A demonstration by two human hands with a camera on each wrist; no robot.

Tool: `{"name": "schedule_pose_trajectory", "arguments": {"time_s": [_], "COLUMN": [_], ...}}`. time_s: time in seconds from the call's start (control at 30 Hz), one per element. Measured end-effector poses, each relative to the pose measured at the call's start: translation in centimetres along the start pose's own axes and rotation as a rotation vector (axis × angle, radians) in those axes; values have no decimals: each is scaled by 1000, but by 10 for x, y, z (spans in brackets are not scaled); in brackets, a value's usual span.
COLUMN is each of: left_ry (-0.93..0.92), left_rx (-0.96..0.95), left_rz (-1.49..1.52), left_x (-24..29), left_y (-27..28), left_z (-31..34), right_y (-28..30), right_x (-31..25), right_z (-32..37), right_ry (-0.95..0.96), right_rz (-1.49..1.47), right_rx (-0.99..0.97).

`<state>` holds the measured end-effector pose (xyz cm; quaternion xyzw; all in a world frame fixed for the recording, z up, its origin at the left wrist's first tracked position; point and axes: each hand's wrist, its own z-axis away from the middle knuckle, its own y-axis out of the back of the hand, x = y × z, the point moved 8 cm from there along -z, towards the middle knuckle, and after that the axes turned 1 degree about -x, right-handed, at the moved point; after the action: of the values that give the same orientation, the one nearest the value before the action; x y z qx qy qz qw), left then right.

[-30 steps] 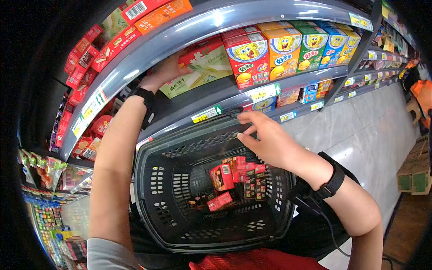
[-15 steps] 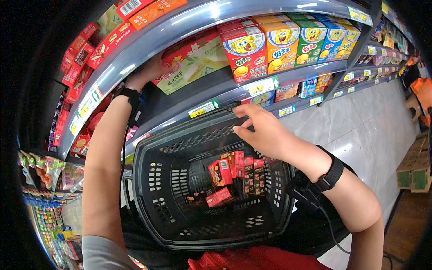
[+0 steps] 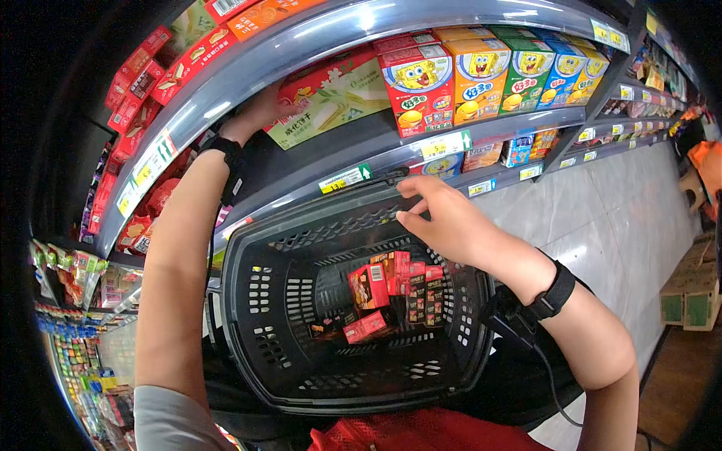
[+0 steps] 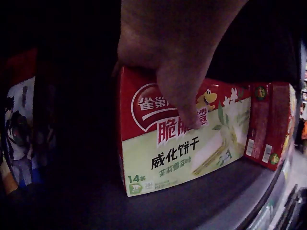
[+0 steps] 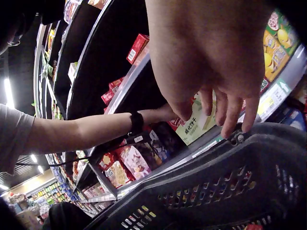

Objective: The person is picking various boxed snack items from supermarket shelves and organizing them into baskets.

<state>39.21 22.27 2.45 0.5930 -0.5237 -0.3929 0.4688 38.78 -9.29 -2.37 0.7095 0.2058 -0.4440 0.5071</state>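
In the head view my left hand [image 3: 259, 116] is at the left end of a red and pale-green wafer biscuit box [image 3: 331, 105] on the shelf. The left wrist view shows the thumb [image 4: 180, 91] across the printed front, the other fingers going over the top edge and hidden behind. The box stands upright on the dark shelf. My right hand [image 3: 447, 225] is over the far rim of a black shopping basket [image 3: 248, 323], fingers loosely bent, fingertips [image 5: 230, 129] right at the rim, nothing between them. Several small red boxes [image 3: 368, 286] lie inside the basket.
Cartoon-printed biscuit boxes [image 3: 477, 79] stand in a row right of the wafer box. A curved shelf edge [image 3: 301, 45] overhangs my left hand, with red boxes [image 3: 195, 64] above it. Cardboard boxes [image 3: 688, 297] sit on the floor at right.
My left hand has shifted left along the wafer box to its left end, uncovering more of the front print. The right hand stays at the basket rim; the head view has swayed slightly.
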Motion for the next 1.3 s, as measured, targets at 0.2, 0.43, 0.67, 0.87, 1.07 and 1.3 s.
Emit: {"name": "schedule_pose_trajectory", "arguments": {"time_s": [0.2,0.43,0.67,0.87,1.07,1.3], "left_ry": [65,54,-24,21,-27,-178], "left_rx": [-82,-15,22,-32,56,197], "left_rz": [240,22,-42,81,-104,-229], "left_x": [-13,-8,-24,-25,-27,17], "left_y": [-15,-3,-8,-7,-9,3], "left_z": [-6,-8,-17,-17,-14,-16], "right_y": [-4,2,3,1,-6,-9], "right_x": [2,3,-5,-2,3,1], "right_z": [-1,0,2,5,1,-3], "right_ry": [-4,71,83,104,58,47], "right_rz": [1,-29,-69,-36,-34,-15], "right_rx": [-23,75,53,54,21,3]}}
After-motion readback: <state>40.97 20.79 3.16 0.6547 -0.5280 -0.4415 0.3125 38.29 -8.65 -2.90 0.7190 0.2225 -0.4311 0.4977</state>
